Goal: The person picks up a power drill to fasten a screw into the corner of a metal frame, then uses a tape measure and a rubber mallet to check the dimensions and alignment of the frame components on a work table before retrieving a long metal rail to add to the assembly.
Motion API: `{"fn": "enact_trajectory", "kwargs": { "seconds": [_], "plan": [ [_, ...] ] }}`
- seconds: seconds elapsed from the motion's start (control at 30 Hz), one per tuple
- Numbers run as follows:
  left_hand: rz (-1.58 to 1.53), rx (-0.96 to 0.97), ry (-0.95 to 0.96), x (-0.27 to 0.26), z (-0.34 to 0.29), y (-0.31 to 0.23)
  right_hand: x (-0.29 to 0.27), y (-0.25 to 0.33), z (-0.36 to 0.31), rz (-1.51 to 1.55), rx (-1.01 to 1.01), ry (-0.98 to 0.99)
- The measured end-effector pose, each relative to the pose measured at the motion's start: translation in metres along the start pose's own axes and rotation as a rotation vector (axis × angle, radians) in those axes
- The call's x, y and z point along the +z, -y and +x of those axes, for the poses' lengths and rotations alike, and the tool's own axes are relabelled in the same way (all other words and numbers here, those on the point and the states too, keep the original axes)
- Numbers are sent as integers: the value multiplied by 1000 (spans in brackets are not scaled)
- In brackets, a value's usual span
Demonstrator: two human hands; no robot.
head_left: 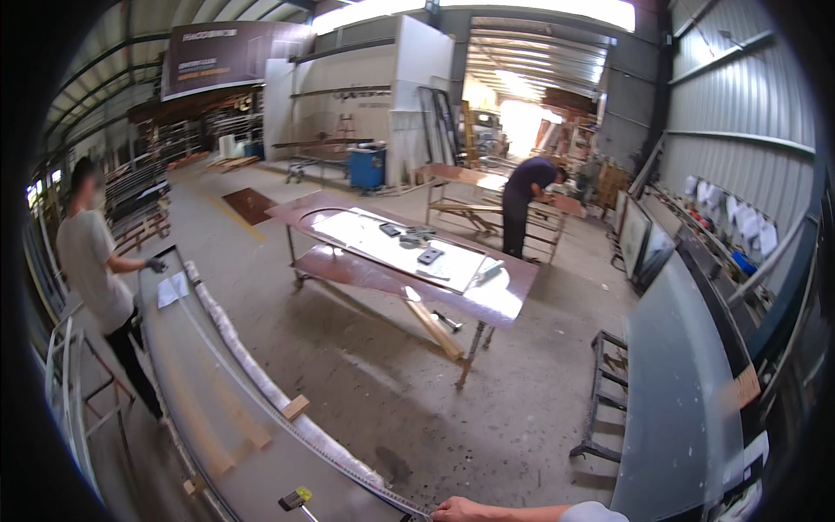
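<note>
At the bottom edge, my right hand [461, 510] reaches in from the right with its fingers closed at the near corner of a long framed glass panel [287, 465]. A thin marked strip [370, 484], like a measuring tape, runs along the panel's right edge to my fingertips. Close by, a black and yellow-green tool head [296, 498] on a pale shaft lies over the panel, its lower part cut off. Wooden blocks [296, 407] sit along the panel's edge beside a wrapped roll [252, 361]. My left hand is out of view.
A person [96, 261] stands at the panel's far left end, a gloved hand near white paper [172, 290]. A brown worktable [513, 296] carries a bright panel and tools. Another person [526, 204] bends over a farther bench. Glass sheets [678, 374] lean at right beside a black rack [600, 391].
</note>
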State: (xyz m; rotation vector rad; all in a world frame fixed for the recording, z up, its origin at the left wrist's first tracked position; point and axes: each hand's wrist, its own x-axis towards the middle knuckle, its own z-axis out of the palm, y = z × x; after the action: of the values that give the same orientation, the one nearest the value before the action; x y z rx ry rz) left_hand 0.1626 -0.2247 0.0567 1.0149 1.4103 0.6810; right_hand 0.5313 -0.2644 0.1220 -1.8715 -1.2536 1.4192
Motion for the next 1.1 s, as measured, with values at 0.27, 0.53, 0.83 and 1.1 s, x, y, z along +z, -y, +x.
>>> {"fn": "enact_trajectory", "kwargs": {
  "seconds": [0.27,0.53,0.83,1.1],
  "plan": [
    [397,235,-131,12,-2,19,-1,7,-5,3,108,-18],
    [275,147,-132,16,-22,42,3,6,-8,-77,182,38],
    [325,123,-34,22,-32,24,17,-14,34,-75,0,43],
    [314,110,-54,12,-43,16,16,-1,58,-213,-1,17]
  ]
}}
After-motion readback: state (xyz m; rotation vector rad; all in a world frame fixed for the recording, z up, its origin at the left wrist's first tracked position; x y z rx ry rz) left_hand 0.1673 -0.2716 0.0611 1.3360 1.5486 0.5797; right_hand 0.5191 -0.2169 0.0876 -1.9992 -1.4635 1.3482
